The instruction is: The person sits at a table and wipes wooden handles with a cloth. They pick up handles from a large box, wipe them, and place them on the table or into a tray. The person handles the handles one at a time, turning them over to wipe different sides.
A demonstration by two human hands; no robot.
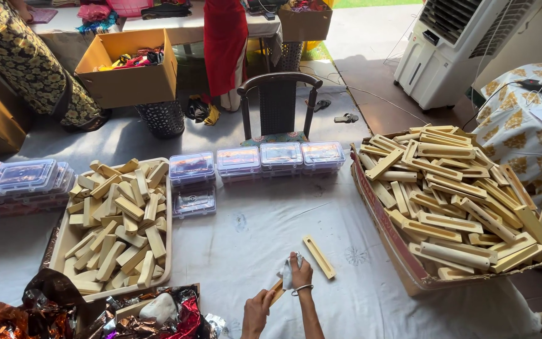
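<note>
Hands near the table's front edge: right hand (300,271) closed around a white cloth (287,274), left hand (257,312) gripping a wooden strip (275,290).

A row of clear plastic lidded boxes (258,160) lines the white-covered table's far edge, more stacked at left (20,179). An open brown cardboard carton (127,66) stands on the floor beyond. Crumpled foil wrappers (64,314) lie at bottom left.

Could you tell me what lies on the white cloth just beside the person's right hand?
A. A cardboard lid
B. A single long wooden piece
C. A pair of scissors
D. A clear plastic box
B: a single long wooden piece lies alone on the white cloth, just right of the right hand, which holds a bit of white cloth.
</note>
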